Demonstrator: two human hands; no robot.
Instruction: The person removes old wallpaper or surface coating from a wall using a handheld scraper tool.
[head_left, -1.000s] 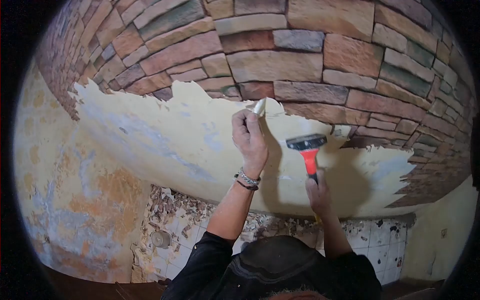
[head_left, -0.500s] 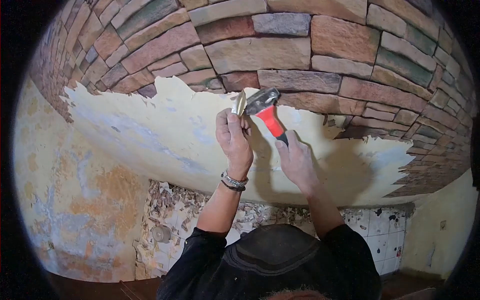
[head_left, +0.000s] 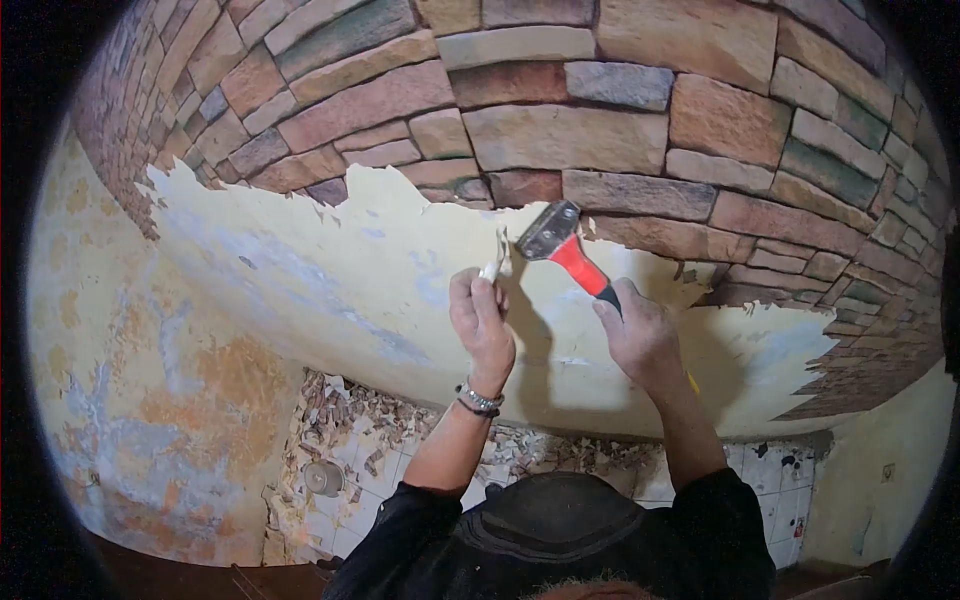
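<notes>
Raises both forearms (head_left: 449,445) toward the wall (head_left: 350,275), angled inward from black sleeves (head_left: 722,515). Pinches a curled pale strip (head_left: 497,258) in the left hand (head_left: 482,320), thumb against fingers, strip poking up past the fingertips. Closes the right hand (head_left: 642,330) around the black end of the red-necked scraper (head_left: 577,264). Tilts the scraper up-left, head near the torn lower edge of the stone-pattern wallpaper (head_left: 565,135), just beside the strip. Can't tell if blade touches wall. Wears bracelets (head_left: 480,401) on left wrist.
</notes>
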